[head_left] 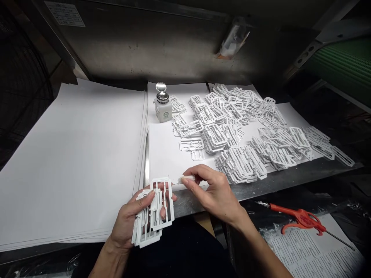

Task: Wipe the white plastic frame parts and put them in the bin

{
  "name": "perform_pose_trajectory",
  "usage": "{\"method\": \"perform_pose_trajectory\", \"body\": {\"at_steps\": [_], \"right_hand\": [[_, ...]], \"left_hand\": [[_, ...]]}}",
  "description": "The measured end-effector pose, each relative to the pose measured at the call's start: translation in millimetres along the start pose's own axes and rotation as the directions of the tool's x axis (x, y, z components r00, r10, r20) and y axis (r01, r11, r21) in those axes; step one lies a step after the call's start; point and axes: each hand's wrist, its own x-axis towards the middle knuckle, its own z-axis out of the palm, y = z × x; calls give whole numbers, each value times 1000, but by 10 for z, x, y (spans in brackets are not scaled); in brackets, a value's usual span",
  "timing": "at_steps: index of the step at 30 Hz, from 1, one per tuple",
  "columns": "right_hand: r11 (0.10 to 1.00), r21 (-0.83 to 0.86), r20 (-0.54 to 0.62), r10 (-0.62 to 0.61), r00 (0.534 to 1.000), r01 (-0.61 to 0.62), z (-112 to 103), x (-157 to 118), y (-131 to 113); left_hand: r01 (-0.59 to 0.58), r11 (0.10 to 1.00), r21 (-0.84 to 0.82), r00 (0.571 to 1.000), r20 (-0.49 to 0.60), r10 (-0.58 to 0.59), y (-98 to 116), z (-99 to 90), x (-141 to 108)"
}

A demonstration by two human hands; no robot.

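My left hand [124, 222] grips a small fanned stack of white plastic frames [152, 210] in front of the table edge, with the thumb laid over them. The topmost frame juts out to the right, showing thin inner bars. Just to the right, my right hand [217, 193] pinches a small white wad [188, 178] between thumb and fingers; whether it is cotton or cloth I cannot tell. The wad is apart from the frames. Beyond both hands, a white pump bottle [164, 111] stands on paper with its shiny metal lid [160, 87] flipped up.
Heaps of similar white frames [234, 162] cover the table's right side. White paper sheets [81, 154] lie on the left. A red air blow gun [301, 218] rests at lower right by a printed sheet [304, 251]. A metal panel [150, 50] closes off the back.
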Motion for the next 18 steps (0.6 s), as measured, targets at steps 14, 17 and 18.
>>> {"method": "perform_pose_trajectory", "body": {"at_steps": [14,17,18], "right_hand": [[825,-561,-46,-104,994,60,-23,2474,64],[777,-628,-15,-51,999,30,39,2569,110],[764,-644,-10,-44,999,27,51,2579,122]], "left_hand": [[-2,981,-196,989,-145,-27,178,-96,-144],[-55,974,-222,988,-151,21,217,-175,-146],[-67,971,-231,989,-146,33,227,-191,-139]]}}
